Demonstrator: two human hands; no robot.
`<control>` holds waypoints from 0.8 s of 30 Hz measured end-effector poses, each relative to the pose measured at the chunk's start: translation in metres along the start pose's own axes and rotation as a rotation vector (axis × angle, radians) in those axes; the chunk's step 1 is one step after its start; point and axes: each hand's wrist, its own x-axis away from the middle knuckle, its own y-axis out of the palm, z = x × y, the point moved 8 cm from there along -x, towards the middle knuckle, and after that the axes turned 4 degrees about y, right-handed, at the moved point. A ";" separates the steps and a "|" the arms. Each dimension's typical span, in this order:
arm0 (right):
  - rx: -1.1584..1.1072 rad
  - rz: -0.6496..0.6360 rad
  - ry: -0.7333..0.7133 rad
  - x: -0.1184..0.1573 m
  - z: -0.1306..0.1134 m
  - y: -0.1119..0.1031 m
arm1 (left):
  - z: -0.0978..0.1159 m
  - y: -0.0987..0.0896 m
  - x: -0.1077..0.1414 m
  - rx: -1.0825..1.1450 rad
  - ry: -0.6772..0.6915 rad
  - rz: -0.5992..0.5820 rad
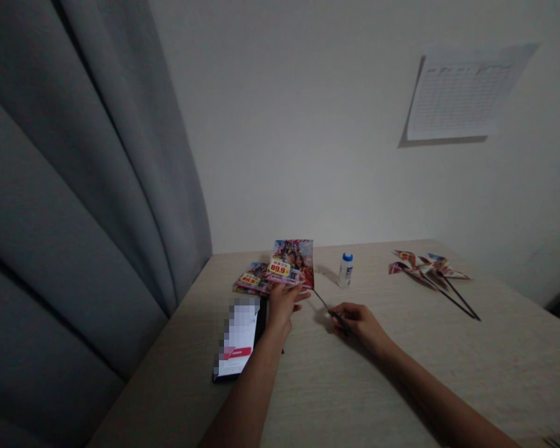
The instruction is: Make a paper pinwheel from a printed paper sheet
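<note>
My left hand (287, 302) is at the lower edge of a colourful printed paper (296, 258), its fingers closed on it. The sheet is tilted up over a stack of similar printed papers (252, 278). To the right, my right hand (352, 317) is wrapped round the dark handle of a thin tool (322, 300), seemingly scissors, whose narrow tip reaches the sheet's lower right corner. Whether the blades are apart is too small to tell. A small white bottle with a blue cap (346, 270) stands upright behind my right hand.
A phone with a lit screen (240, 339) lies left of my left forearm. Paper pinwheels with dark sticks (429, 270) lie on the right of the wooden table (326, 392). A grey curtain (84, 155) hangs at the left; a printed sheet (460, 96) is on the wall.
</note>
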 end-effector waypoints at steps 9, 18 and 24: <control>-0.026 0.002 -0.006 0.001 -0.005 0.003 | -0.002 0.000 0.000 -0.002 -0.037 0.007; -0.010 0.009 -0.011 0.002 -0.006 0.001 | 0.000 0.000 0.000 -0.008 -0.016 0.001; -0.024 -0.002 -0.016 0.000 -0.003 0.002 | -0.001 0.000 -0.001 -0.008 -0.013 0.008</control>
